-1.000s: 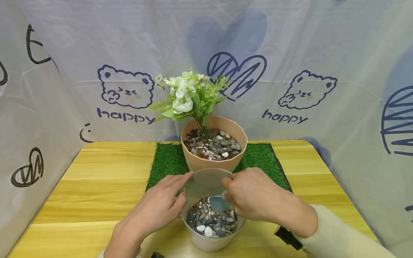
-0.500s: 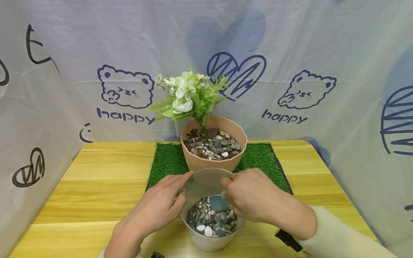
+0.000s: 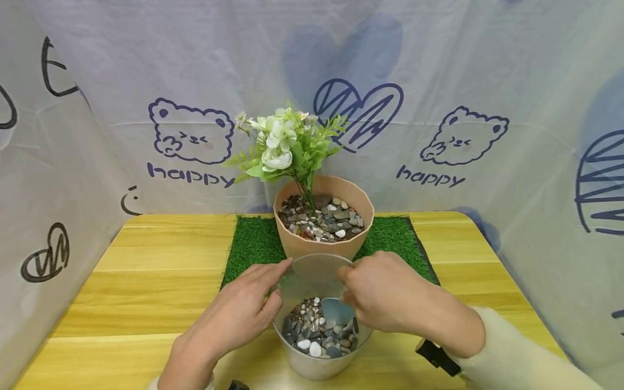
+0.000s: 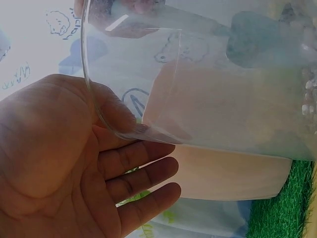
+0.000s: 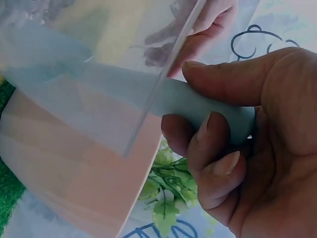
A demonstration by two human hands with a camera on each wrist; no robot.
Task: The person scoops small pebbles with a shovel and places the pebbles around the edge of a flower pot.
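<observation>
My right hand (image 3: 387, 292) grips the handle of a light blue trowel (image 5: 208, 109), fingers and thumb wrapped round it. The trowel's blade (image 3: 337, 311) is down in a translucent plastic bucket (image 3: 317, 370), against the pebbles (image 3: 319, 333) at its bottom. At the bucket's left side, my left hand (image 3: 239, 309) pinches the rim, with the thumb (image 4: 116, 111) and fingers (image 4: 143, 163) on opposite sides of the wall. Pebbles inside are grey, brown and white, with finer gravel toward the back.
Just behind the bucket stands a peach flowerpot (image 3: 322, 250) holding stones and a bunch of white flowers (image 3: 280, 141) with green leaves. It rests on a green turf mat (image 3: 253, 244). The wooden table (image 3: 146, 281) is backed by a printed cloth (image 3: 273, 54).
The trowel's blade has shifted slightly to the right inside the bucket, with the right hand moving a little along with it. The left hand keeps its hold on the rim.
</observation>
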